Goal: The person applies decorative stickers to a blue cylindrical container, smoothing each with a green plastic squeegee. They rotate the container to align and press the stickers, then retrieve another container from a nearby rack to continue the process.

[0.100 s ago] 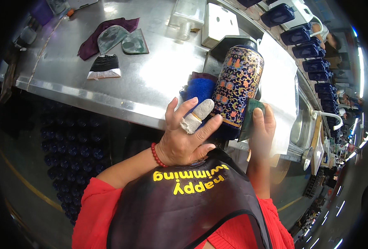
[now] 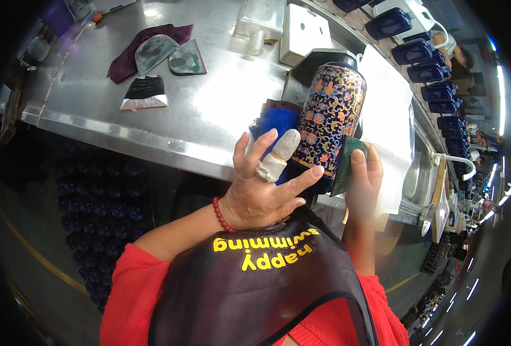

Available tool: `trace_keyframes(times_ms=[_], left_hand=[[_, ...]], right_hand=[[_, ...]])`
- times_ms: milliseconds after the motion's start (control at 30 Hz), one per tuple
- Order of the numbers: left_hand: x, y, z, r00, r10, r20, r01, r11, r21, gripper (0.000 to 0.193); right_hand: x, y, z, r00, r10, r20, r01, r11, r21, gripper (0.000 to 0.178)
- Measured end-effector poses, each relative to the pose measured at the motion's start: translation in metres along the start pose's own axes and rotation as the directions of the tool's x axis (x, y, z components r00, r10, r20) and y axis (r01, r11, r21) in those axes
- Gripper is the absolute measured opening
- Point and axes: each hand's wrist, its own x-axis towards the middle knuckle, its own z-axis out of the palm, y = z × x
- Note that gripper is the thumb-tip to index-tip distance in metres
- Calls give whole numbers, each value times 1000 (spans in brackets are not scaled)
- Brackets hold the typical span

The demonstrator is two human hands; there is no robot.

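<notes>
A dark blue vase (image 2: 331,118) with a colourful floral pattern lies tilted at the table's near edge, its neck away from me. My left hand (image 2: 261,190) is beside its base, fingers spread and holding nothing. The index fingertip overlaps the base's edge; I cannot tell if it touches. A grey cloth finger cover (image 2: 281,153) is on one finger. My right hand (image 2: 365,173) pinches a flat green scraper (image 2: 349,155) against or very near the vase's right side. A blue cloth-like pad (image 2: 278,122) lies left of the vase, partly behind my left fingers.
On the metal table (image 2: 221,109) lie a purple cloth (image 2: 124,62), two green scrapers (image 2: 156,53) and a black-and-white brush-like piece (image 2: 145,93). A white block (image 2: 306,34) stands behind the vase. White paper (image 2: 385,109) and a row of blue vases (image 2: 411,51) are at right.
My left hand has shifted slightly to the right, its index finger now further across the vase's base. The right hand and scraper stay about where they were.
</notes>
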Motion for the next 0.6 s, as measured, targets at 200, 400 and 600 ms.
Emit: trace_keyframes(times_ms=[200,400,600], left_hand=[[0,2,-3,993,-111,34,109,993,50,56],[7,9,3,1000,0,23,-1,999,48,69],[3,6,0,995,-88,54,85,995,58,75]], right_hand=[[0,-2,0,1000,2,4,-2,999,-32,26],[0,-1,0,1000,5,11,-5,1000,-8,27],[0,0,0,1000,-2,6,2,1000,-1,27]])
